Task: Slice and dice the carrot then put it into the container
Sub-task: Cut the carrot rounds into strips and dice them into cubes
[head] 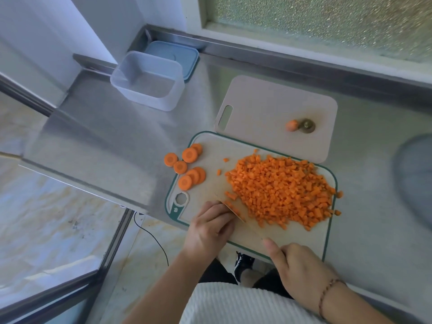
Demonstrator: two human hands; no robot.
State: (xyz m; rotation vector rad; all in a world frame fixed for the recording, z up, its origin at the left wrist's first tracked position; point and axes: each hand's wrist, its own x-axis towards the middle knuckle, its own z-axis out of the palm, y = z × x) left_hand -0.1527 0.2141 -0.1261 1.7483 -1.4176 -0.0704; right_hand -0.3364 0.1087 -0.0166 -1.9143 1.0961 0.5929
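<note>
While both hands work at the near edge, notes run from largest item to smallest.
Counter: steel counter, board set at its front right.
Green-rimmed board: lies under the cutting; a plain board sits behind it, its near edge overlapped.
Diced carrot: broad heap of small cubes on the right half of the green-rimmed board, a few strays at the edges.
Container: clear, no carrot in it, far left on the counter, well apart from the dice; a blue lid lies behind it.
Right hand: knuckles up, fingers curled shut around the knife handle, thumb stretched forward along it; beaded bracelet on the wrist.
Left hand: palm down, fingertips bent, pressing carrot strips against the blade.
Knife: pale blade, angled from near right up to far left, blurred.
Carrot rounds: seven or so slices at the board's left end, some off it on the steel.
Carrot ends: two small offcuts on the plain board.
</note>
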